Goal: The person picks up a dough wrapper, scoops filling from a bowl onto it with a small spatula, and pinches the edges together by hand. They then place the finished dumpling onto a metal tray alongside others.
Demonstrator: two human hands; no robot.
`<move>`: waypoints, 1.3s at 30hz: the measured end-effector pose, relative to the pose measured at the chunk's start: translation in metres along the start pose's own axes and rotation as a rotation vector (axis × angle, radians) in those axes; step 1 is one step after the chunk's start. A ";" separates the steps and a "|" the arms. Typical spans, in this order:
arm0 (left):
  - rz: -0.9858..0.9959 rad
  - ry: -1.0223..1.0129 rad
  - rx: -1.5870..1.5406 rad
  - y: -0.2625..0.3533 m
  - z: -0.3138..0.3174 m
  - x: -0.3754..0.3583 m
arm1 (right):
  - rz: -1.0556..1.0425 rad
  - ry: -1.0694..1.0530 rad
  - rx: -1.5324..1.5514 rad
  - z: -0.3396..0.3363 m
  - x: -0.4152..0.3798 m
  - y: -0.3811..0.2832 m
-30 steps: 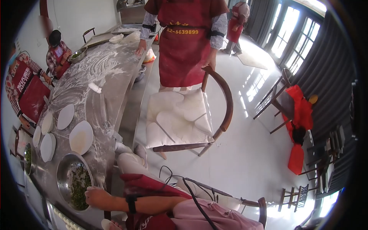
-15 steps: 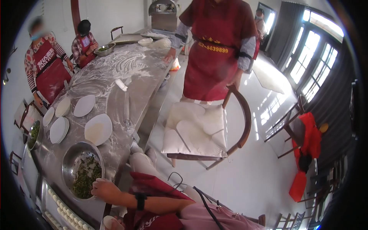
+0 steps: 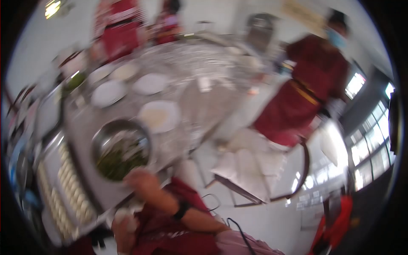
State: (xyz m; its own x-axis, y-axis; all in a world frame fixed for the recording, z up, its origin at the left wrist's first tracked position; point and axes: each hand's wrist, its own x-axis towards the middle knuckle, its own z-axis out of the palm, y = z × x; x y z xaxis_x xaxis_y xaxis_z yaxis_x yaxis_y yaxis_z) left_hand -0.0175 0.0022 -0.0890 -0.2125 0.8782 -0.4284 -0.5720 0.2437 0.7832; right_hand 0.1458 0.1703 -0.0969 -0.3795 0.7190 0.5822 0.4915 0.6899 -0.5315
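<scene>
A steel mixing bowl [image 3: 98, 137] holding chopped green filling [image 3: 121, 159] stands at the near edge of the metal table. My right hand [image 3: 142, 180], with a black band on the wrist, is at the bowl's near rim. Its fingers look curled together, but blur hides what is in them. Lower down, close to my apron, my left hand [image 3: 122, 233] is closed on a pale dough wrapper [image 3: 124, 216], which is smeared by motion.
On my left a tray [image 3: 54, 160] carries rows of shaped white dough pieces [image 3: 72, 182]. Several white plates [image 3: 108, 93] lie beyond the bowl, one plate [image 3: 160, 115] close to it. People in red aprons stand around the floured table [image 3: 204, 102]. A cushioned chair [image 3: 250, 170] is at the right.
My view has swung left and downward, bringing more of the dough tray into sight. The right hand stays by the bowl's rim. More of my left hand shows now.
</scene>
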 end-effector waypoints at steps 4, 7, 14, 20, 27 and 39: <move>0.109 -0.076 0.044 0.028 0.026 -0.006 | 0.110 -0.044 0.145 -0.027 0.034 -0.002; 0.097 -0.045 -0.005 0.043 0.019 0.004 | 0.376 -0.001 0.308 -0.038 0.065 -0.002; 0.164 -0.044 -0.176 0.090 0.028 0.026 | 0.599 0.157 0.511 -0.022 0.115 0.063; 0.215 -0.039 -0.305 0.104 0.032 0.063 | 0.552 0.098 0.352 -0.001 0.138 0.082; 0.227 -0.020 -0.299 0.098 0.028 0.085 | 0.661 -0.060 0.587 0.025 0.132 0.056; 0.212 -0.007 -0.337 0.098 0.027 0.085 | 0.985 -0.057 0.893 0.019 0.130 0.039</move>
State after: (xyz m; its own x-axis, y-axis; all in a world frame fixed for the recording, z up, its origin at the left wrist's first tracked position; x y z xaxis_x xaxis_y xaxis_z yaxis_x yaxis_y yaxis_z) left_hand -0.0704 0.1122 -0.0361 -0.3490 0.8977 -0.2690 -0.7440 -0.0909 0.6620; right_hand 0.1007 0.2925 -0.0533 -0.2072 0.9340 -0.2911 -0.0931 -0.3150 -0.9445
